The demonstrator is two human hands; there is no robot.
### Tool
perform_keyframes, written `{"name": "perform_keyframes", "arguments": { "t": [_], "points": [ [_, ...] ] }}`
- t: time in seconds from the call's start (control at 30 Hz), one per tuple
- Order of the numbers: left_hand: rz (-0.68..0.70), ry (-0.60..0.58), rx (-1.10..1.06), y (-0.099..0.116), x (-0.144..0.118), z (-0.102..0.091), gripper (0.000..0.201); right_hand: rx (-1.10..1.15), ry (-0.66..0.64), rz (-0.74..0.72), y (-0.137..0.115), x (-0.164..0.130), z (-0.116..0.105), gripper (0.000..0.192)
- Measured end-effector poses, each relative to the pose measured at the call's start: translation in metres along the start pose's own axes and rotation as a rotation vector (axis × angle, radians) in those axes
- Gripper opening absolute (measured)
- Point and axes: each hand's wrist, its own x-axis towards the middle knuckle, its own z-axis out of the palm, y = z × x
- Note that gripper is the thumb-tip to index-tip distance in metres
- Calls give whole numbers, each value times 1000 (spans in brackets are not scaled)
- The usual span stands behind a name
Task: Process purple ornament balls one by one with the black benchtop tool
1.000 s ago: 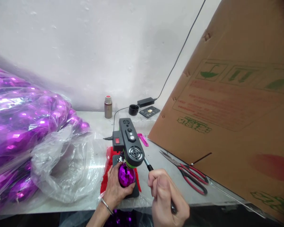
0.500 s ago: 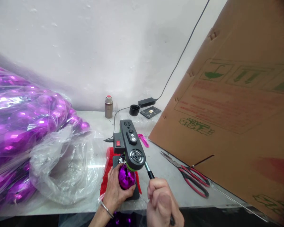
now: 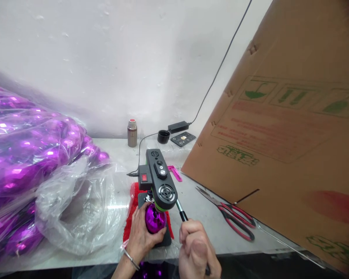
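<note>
A small black bench machine (image 3: 159,179) with a red switch stands on a red mat (image 3: 131,217) at the table's front edge. Under its head sits a shiny purple faceted ball (image 3: 155,218). My left hand (image 3: 141,235) cups that ball from the left and holds it on the machine's base. My right hand (image 3: 197,251) is closed around the black-gripped lever (image 3: 180,210) that sticks out of the machine's right side.
A clear plastic bag (image 3: 29,170) full of purple balls fills the left. A big tilted cardboard box (image 3: 282,128) takes the right, with red-handled scissors (image 3: 232,217) in front of it. A small flask (image 3: 132,133), a black cap (image 3: 163,136) and a power adapter (image 3: 178,126) stand by the wall.
My right hand has slid down and towards me with the lever. The left hand stays on the ball.
</note>
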Motion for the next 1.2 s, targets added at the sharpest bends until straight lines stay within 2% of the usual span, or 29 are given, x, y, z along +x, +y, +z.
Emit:
{"name": "perform_keyframes", "arguments": {
  "t": [0.13, 0.8, 0.93, 1.1, 1.2],
  "points": [
    [21, 9, 7, 0, 1, -1, 71, 34, -15, -14, 7, -7, -5, 40],
    [21, 17, 16, -2, 3, 1, 71, 25, 38, -21, -1, 4, 5, 48],
    [22, 25, 17, -2, 4, 1, 71, 25, 56, -50, 4, -4, 7, 46],
    [22, 22, 12, -1, 4, 0, 70, -1, 80, -75, 19, -29, 6, 46],
    [9, 10, -4, 0, 5, -2, 67, -15, 45, -102, 22, -31, 1, 47]
  ]
}}
